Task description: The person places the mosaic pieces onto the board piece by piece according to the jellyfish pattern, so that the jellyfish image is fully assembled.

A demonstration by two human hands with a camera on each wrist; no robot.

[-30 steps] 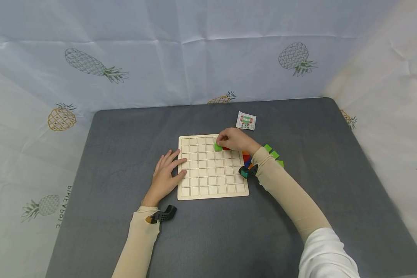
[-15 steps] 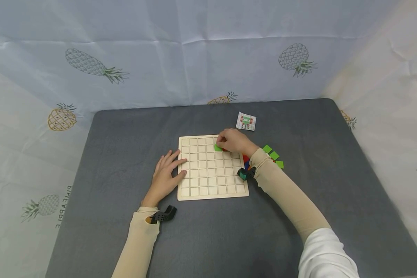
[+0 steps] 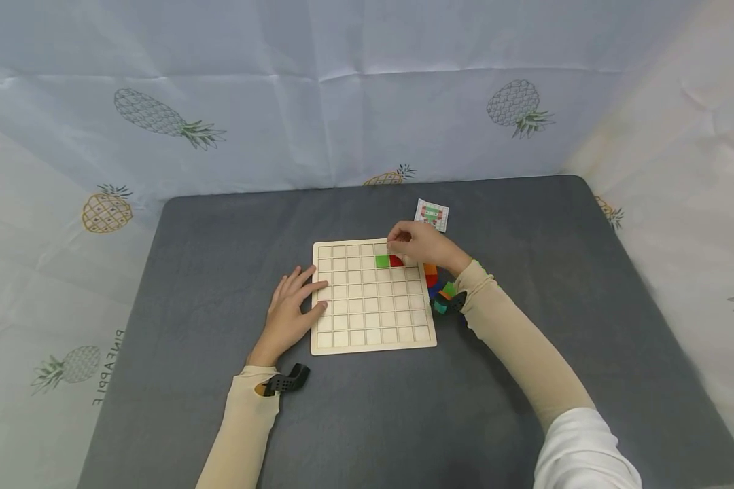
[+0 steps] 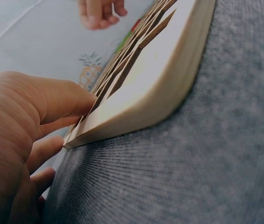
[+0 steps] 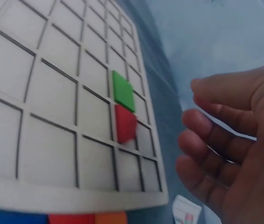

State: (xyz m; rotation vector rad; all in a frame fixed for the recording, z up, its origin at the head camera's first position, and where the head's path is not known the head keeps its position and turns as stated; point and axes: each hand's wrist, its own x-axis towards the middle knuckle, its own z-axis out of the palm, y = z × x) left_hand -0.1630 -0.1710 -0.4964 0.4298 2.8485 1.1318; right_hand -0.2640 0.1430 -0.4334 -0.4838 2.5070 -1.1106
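A pale wooden grid board (image 3: 373, 350) lies on the table, its square cells nearly all bare. One green tile (image 5: 122, 92) and one red tile (image 5: 125, 123) sit side by side in neighbouring cells of an upper row. My left hand (image 3: 289, 314) rests at the board's left edge, fingers spread, thumb and index fingertips over the rim. Above the upper right part of the board is my right hand (image 3: 424, 243), apart from the tiles. In the right wrist view its fingers (image 5: 198, 125) are loosely bent, with nothing seen between them.
Loose orange, red, blue and green tiles (image 3: 430, 269) lie against the board's right side, partly under the right forearm. A small printed pattern card (image 3: 432, 214) lies beyond the board. The grey table (image 3: 220, 231) backs onto a pineapple-print curtain (image 3: 318, 129).
My right hand has let go of the red tile and moved up and slightly right, uncovering it beside the green one. The left hand has stayed put on the board's edge.
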